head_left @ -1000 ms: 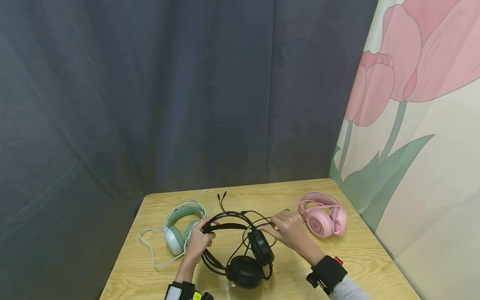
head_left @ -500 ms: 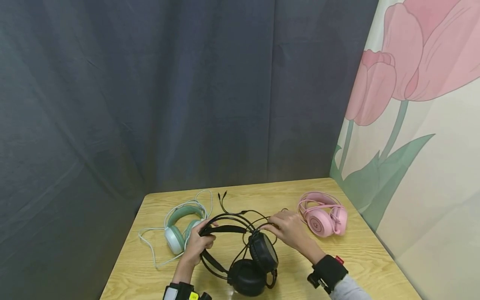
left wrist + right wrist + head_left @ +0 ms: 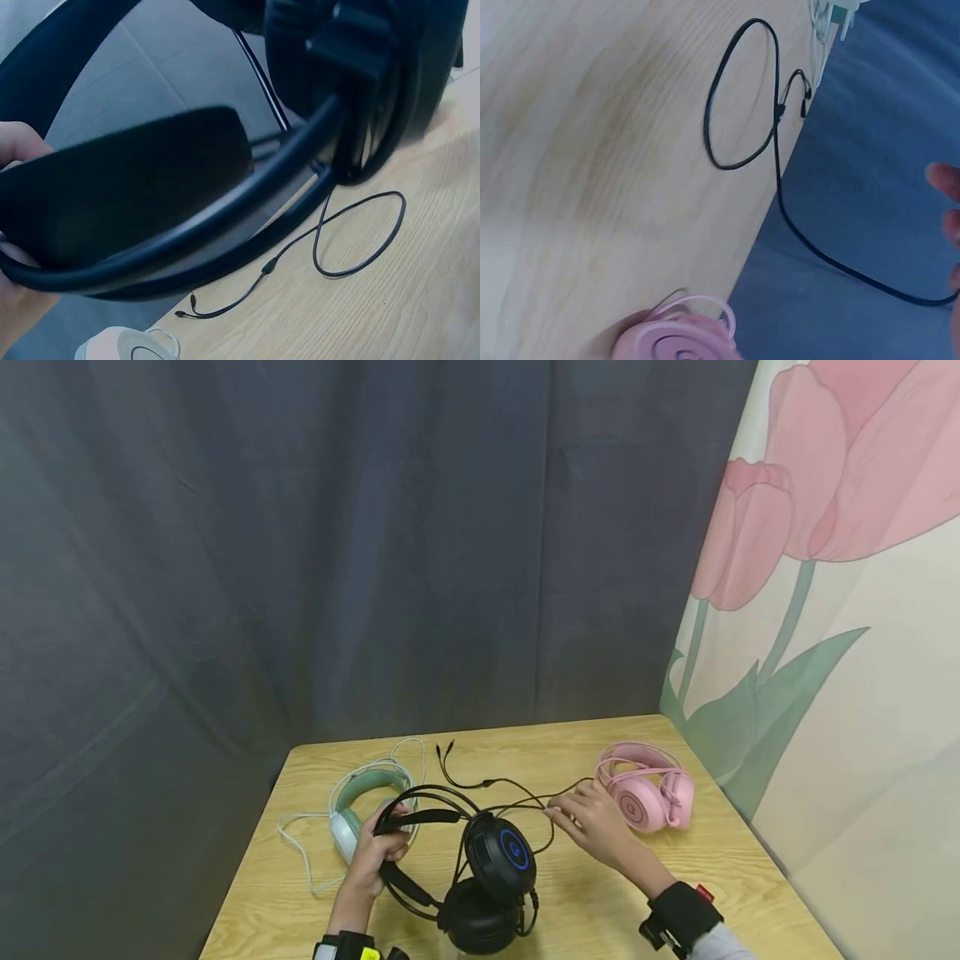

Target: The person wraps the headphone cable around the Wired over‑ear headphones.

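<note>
Black headphones (image 3: 465,860) have turned since the earlier frame: one round, glossy earcup now faces up showing a blue ring, and they sit nearer the table's (image 3: 720,877) front edge, at 6 o'clock from the table's middle. The left hand (image 3: 372,852) curls round the padded headband at their 9 o'clock. The right hand (image 3: 600,827), at 3 o'clock, has drawn away, pinching the thin black cable (image 3: 517,797) between fingertips. Mint headphones (image 3: 356,810) and pink headphones (image 3: 647,793) flank them.
</note>
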### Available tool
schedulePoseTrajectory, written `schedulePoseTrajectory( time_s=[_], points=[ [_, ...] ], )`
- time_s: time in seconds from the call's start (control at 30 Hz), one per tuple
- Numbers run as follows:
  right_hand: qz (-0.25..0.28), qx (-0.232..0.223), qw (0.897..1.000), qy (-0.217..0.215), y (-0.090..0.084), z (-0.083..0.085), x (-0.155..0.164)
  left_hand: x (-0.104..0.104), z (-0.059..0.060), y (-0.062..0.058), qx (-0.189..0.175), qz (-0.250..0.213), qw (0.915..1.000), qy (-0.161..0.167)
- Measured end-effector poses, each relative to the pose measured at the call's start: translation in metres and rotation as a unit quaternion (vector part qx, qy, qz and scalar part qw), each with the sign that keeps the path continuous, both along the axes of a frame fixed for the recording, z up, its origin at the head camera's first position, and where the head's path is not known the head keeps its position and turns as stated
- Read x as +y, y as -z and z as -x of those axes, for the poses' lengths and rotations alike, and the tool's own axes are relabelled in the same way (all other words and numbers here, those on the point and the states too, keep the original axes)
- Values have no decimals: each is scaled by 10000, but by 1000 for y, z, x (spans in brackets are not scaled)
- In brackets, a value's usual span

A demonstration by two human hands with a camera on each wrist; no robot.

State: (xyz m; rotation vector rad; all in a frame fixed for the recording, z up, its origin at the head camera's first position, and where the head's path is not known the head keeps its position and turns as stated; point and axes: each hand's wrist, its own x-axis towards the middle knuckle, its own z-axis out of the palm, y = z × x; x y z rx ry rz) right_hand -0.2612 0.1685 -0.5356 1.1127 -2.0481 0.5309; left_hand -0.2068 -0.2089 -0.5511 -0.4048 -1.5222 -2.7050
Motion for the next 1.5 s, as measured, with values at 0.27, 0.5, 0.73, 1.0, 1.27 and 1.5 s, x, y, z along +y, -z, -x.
schedulePoseTrajectory(
  time_s=[0.27,0.5,0.73,1.0,1.27,1.5],
  points=[
    [-366,149,9989,251,9,-3,9,0,-1,-3,144,-712,9968,343],
    [-813,389,9957,217,18,-8,2,0,-1,-9,102,-879,9957,267],
    [-19,157,9979,635,18,0,-7,4,-2,-10,237,-805,9955,438],
    [97,64,9972,736,19,5,-24,10,2,-10,147,-799,9963,269],
    [-733,-368,9951,551,29,-3,-37,11,4,-10,-78,-807,9967,-19],
    [-1445,-766,9855,445,38,-13,-41,12,4,-11,-210,-995,9946,-186]
  ],
)
